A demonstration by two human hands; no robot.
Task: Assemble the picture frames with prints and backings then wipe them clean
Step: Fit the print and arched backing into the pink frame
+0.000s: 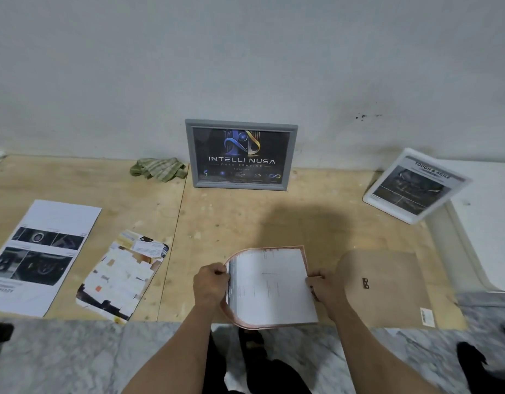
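Note:
A copper-coloured frame (245,325) lies face down at the near edge of the plywood board (231,220), with a print (271,288), blank back up, lying in it. My left hand (210,282) pinches the left edge of the print and frame. My right hand (321,290) grips their right edge. A brown backing board (387,288) with a small hanger lies just to the right. A grey frame (241,155) holding a dark print leans on the wall. A white frame (416,186) with a print leans at the right. A green cloth (159,169) sits crumpled by the wall.
Two loose prints lie on the left of the board: a white sheet with dark photos (38,257) and a collage print (123,277). A white raised ledge (478,223) borders the right. Marble floor (75,356) runs along the near side.

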